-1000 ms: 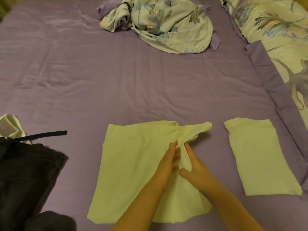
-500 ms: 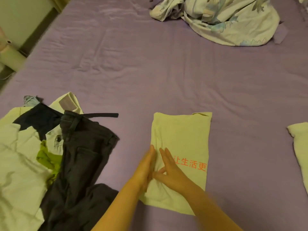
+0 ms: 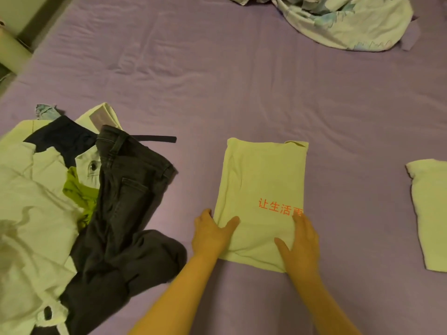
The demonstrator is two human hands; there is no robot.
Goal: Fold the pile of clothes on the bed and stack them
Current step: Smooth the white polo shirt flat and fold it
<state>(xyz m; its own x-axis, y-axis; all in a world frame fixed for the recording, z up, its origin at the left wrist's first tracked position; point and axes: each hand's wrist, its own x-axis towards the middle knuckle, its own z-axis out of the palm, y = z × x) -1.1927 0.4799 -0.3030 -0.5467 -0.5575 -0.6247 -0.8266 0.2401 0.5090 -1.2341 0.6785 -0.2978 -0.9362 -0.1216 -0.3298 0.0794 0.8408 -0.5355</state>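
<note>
Hands on a pale yellow-green folded T-shirt with orange printed characters (image 3: 262, 189), lying flat as a long rectangle on the wrinkled purple bedsheet (image 3: 217, 93), near the middle of the near edge. Left hand (image 3: 210, 232) at the shirt's near left corner: fingers straight and relaxed, thumb lying on top of the cloth, other fingers along the edge; whether they reach under it cannot be told. Right hand (image 3: 301, 243) pressed flat on the near right part, fingers straight, tips touching the orange print, clutching nothing.

To the left, well apart from the folded shirt: unfolded pile of clothes (image 3: 41, 201), with dark grey jeans with a black belt (image 3: 121, 201) draped over pale shirts and a bright green garment (image 3: 79, 192). At the right edge, a second pale folded garment (image 3: 430, 213), lying flat and partly cut off by the frame. At the far right, a crumpled floral-print quilt (image 3: 338, 18).
</note>
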